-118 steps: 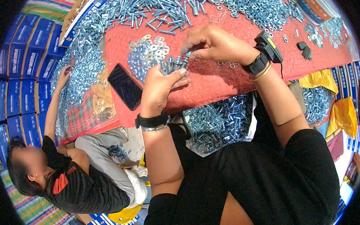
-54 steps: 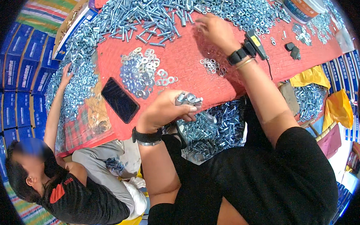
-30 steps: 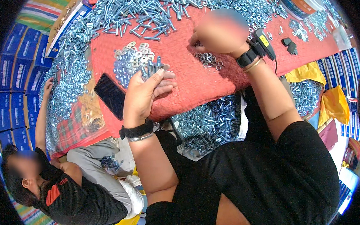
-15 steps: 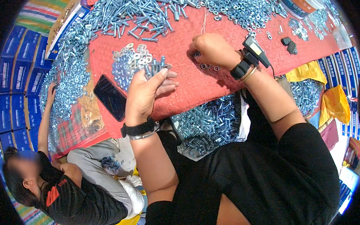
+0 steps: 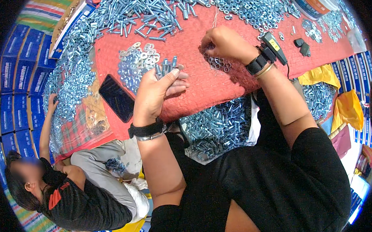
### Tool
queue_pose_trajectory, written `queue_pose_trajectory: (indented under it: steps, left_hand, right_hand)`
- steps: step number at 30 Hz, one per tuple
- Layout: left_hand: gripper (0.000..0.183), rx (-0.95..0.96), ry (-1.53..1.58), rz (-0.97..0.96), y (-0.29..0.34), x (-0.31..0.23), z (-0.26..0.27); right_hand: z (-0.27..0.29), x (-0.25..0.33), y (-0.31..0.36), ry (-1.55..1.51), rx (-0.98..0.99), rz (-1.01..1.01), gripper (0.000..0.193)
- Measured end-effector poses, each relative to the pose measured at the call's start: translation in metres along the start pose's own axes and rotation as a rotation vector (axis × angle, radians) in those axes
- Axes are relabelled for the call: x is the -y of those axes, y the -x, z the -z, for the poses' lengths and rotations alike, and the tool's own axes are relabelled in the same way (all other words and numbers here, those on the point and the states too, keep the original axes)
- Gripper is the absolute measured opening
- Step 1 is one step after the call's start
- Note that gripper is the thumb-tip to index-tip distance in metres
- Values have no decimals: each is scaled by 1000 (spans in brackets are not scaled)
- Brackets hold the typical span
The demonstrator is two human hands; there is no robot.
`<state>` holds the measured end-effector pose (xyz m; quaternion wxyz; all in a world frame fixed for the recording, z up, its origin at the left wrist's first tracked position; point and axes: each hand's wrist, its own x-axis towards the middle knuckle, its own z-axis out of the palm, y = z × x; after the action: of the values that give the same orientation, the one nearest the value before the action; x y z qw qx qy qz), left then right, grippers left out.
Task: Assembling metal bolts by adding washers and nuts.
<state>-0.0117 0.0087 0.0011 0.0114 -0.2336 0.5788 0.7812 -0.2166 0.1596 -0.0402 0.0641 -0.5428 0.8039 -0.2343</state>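
The left hand [image 5: 155, 91] grasped several metal bolts [image 5: 166, 68] above the red surface [image 5: 201, 92], near a pile of flat washers [image 5: 139, 62]. The right hand [image 5: 229, 43] was curled near small metal rings [image 5: 222, 66]; whether it gripped any could not be determined.

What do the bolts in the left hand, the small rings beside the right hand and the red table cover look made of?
Bolts: metal, likely plated steel; smooth bluish-silver shine.
Small rings: metal too, probably steel; grey with bright edges, exact finish too small to tell.
Red table cover: seemingly cloth, matte; wrinkled, textured surface, fibre unclear.
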Motion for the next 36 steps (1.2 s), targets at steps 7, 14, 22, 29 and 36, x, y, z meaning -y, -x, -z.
queue_pose_trajectory:
  steps: [7, 14, 22, 29, 36]
  left_hand:
    - [26, -13, -37, 1, 0, -3, -5]
    - [28, -18, -19, 4, -1, -1, -6]
    - [27, -9, -34, 9, -3, 0, -5]
    - [26, -5, -64, 15, -7, 4, -7]
    - [25, 55, -110, 24, -12, 4, -12]
  right_hand:
    - [-5, 11, 2, 191, 59, 132, 17]
    - [-7, 10, 2, 141, 4, 132, 15]
    - [-14, 19, -1, 136, -15, 48, 16]
    - [2, 22, -7, -475, -38, 141, 15]
    - [20, 39, -4, -712, 44, 229, 12]
